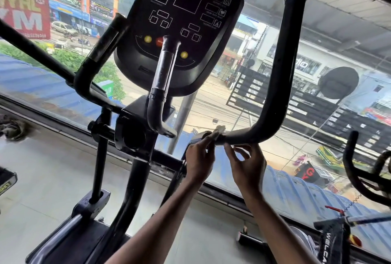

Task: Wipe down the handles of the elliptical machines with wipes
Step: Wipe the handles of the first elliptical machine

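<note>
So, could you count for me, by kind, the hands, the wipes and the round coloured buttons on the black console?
2 bare hands: left hand, right hand
1 whitish crumpled wipe
2 yellow round buttons
1 red round button, partly hidden
Total: 6
</note>
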Demonstrator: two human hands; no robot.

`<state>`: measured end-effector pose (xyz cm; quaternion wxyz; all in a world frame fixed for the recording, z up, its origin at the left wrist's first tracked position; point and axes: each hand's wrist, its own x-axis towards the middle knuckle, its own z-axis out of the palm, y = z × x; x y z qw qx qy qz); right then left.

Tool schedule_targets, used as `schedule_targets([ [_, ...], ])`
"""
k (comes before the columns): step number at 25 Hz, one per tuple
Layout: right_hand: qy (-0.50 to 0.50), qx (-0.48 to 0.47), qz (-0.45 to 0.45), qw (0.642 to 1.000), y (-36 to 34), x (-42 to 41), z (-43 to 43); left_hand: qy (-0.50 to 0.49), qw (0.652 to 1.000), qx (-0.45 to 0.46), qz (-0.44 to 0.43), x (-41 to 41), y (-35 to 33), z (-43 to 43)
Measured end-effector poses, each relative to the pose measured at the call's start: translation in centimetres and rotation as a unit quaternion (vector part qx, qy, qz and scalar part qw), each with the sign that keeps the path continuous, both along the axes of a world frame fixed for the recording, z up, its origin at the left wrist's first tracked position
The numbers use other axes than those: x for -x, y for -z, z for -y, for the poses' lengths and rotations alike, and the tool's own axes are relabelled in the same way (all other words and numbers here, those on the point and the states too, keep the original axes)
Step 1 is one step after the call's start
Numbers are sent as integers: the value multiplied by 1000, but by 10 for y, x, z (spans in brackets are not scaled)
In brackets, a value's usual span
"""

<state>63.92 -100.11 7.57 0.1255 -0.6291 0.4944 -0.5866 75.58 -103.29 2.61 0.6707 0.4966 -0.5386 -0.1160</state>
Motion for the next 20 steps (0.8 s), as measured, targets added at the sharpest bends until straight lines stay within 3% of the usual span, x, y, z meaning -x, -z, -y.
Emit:
schedule_targets([
  [5,4,81,-35,996,-6,-3,-12,22,997,69,-41,13,-18,-27],
  [10,-33,51,-53,997,-9,6,-14,12,997,43,-55,9,-10,-23],
  [15,-54,56,-46,996,-8,16,-10,34,987,143,-61,24,-32,-46],
  [20,-82,52,-42,994,-10,15,-10,7,995,61,-80,15,-27,-32],
])
